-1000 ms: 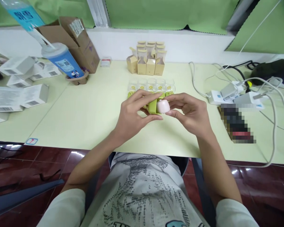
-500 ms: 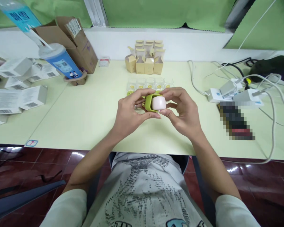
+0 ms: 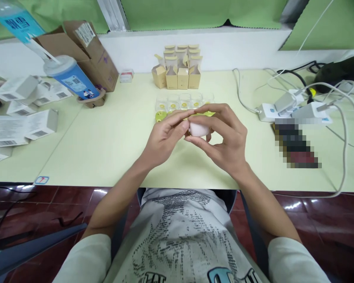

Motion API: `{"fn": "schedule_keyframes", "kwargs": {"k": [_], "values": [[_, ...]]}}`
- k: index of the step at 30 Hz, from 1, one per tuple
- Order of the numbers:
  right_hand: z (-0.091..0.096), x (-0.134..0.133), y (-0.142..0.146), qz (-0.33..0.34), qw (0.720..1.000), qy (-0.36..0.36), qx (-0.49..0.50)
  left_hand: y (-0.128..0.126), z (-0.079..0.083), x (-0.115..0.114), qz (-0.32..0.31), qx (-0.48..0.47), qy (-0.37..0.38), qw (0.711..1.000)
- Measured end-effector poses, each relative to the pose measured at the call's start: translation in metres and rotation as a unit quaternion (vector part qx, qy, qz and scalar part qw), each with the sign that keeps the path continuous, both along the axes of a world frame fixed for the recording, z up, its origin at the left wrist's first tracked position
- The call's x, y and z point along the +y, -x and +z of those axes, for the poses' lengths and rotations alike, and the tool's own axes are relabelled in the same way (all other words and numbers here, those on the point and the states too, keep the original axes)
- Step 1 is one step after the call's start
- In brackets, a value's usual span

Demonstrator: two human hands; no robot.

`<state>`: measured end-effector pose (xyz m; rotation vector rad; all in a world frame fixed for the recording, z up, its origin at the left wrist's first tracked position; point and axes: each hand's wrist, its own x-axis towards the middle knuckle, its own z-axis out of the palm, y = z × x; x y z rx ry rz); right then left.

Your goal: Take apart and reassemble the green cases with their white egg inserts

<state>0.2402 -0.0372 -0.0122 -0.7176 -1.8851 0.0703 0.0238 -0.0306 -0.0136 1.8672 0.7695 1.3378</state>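
My left hand and my right hand meet over the pale green table. Together they pinch a small pale pink rounded case. Its green cover is now mostly hidden by my fingers. Just behind my hands lies a row of clear plastic boxes with yellow smiley marks and green items inside. Further back stands a cluster of small tan cartons, some with open flaps.
A brown cardboard box and a blue cup in a holder stand at the back left. White barcoded boxes lie at the left. A power strip with chargers and white cables sits at the right, next to a blurred dark object.
My hands have closed more tightly round the pink case, so the green cover that showed before is now mostly covered. The view has tilted slightly.
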Motion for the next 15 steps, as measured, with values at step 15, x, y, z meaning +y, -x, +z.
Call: {"fn": "schedule_keyframes", "kwargs": {"k": [15], "values": [[0.0005,-0.0069,0.0007,0.005,0.997,0.078,0.022,-0.004,0.0087,-0.0031,0.013,0.027,-0.019,0.999]]}}
